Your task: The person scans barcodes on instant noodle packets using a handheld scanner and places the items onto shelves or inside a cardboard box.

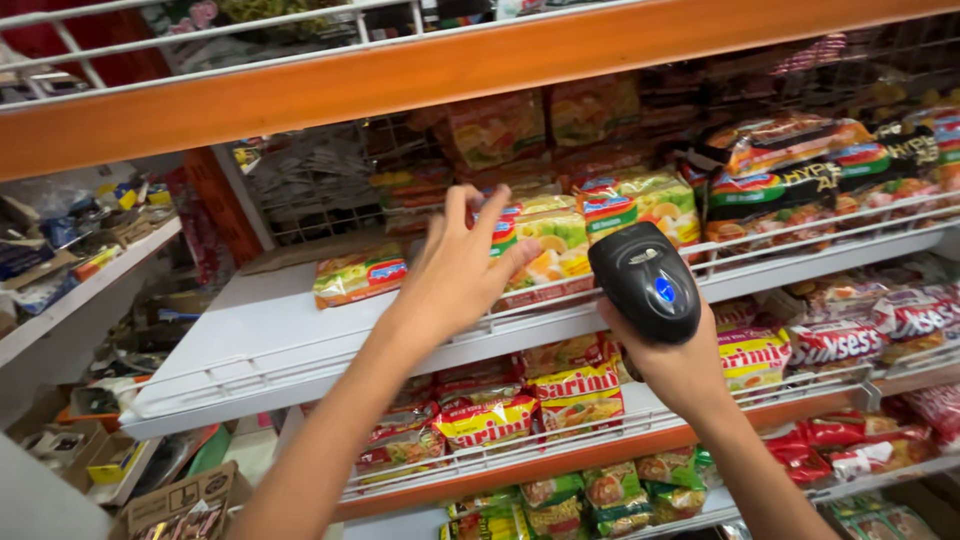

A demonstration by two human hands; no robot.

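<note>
Left hand [460, 265], fingers spread, rests on a glossy yellow-green noodle packet [545, 245] at the front rail of the white wire-edged shelf [270, 330]; fingertips reach past the packet's top edge, palm hides its left part. Right hand [680, 365] wraps a black, rounded handheld scanner [645, 280] just right of those fingers, its own fingers hidden behind the body. Lone flat packet [360, 275] lies left; further packs behind blur in shadow.

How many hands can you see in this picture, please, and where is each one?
2. The left hand reaches onto the white shelf, touching a yellow noodle packet. The right hand holds a black handheld scanner up in front of that shelf. No others show.
</note>
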